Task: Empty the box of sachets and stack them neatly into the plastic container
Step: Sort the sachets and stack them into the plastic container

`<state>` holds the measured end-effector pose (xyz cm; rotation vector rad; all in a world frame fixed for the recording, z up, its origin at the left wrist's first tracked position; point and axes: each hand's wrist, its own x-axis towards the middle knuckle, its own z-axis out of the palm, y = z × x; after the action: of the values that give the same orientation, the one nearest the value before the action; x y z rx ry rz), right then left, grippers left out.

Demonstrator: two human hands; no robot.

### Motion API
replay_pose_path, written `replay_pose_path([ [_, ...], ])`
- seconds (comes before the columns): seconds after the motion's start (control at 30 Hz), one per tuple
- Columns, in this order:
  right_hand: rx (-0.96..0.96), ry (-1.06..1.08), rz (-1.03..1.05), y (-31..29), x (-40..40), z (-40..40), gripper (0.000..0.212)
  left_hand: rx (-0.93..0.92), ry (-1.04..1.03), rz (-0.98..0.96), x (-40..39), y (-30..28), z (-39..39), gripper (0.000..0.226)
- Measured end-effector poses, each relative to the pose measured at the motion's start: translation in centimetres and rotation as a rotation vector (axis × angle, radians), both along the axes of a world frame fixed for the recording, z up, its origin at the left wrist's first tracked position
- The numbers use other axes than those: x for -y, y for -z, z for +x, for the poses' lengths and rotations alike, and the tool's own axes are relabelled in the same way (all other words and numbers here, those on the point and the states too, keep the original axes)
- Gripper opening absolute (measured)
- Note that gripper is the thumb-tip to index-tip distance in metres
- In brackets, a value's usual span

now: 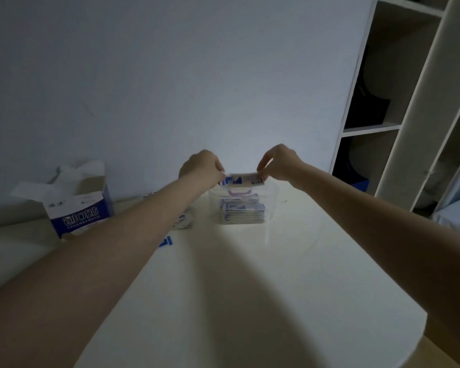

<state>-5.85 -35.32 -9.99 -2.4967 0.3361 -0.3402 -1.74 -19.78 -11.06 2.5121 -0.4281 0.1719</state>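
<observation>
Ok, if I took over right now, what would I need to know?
Left hand and right hand: each pinches one end of a small bundle of sachets, held just over the clear plastic container.
A neat stack already lies inside it.
The opened box stands at the left; a few loose sachets lie by the left forearm.
Left to do: lower this bundle onto the stack, then add the rest.

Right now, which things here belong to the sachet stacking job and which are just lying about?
Job:
- left hand and right hand, pinching a bundle of sachets
- clear plastic container
- stacked sachets inside it
- opened blue-and-white box
- loose sachet on the table

Lying about:
- shelving unit
</observation>
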Motion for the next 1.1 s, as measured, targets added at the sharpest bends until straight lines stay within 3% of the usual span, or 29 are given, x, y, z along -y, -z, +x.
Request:
replay_pose_path([
  [0.13, -0.175, 0.003, -0.224, 1.4, -0.2, 1.2, 0.027, 0.020, 0.041, 0.360, 1.8, 0.8, 0.6, 0.025],
  [0.27, -0.263, -0.007, -0.356, 2.3, -0.4, 1.5, 0.022, 0.071, 0.092, 0.568, 2.1, 1.2, 0.6, 0.014],
  [0.33, -0.267, -0.017, -0.396, 2.3, -0.4, 1.5, 0.021, 0.070, 0.108, 0.624, 2.1, 1.3, 0.7, 0.027],
  [0.53, -0.291, -0.030, -0.495, 2.1, -0.3, 1.8, 0.006, 0.076, 0.102, 0.680, 2.3, 1.9, 0.4, 0.042],
  [0.7, -0.377, -0.076, -0.440, 1.6, -0.2, 1.1, 0.026, 0.035, 0.096, 0.664, 2.5, 1.8, 0.2, 0.045],
  [0.8, -0.498, -0.096, -0.393, 2.2, -0.8, 0.8, 0.018, -0.009, 0.115, 0.646, 2.8, 2.2, -0.2, 0.046],
  [0.93, -0.537, -0.144, -0.402, 2.4, -1.2, 0.2, 0.026, -0.037, 0.110, 0.635, 2.9, 2.5, -0.3, 0.045],
  [1.1, -0.475, -0.109, -0.399, 1.9, -1.3, -0.5, 0.020, 0.060, 0.096, 0.662, 2.8, 2.0, -0.6, 0.044],
])
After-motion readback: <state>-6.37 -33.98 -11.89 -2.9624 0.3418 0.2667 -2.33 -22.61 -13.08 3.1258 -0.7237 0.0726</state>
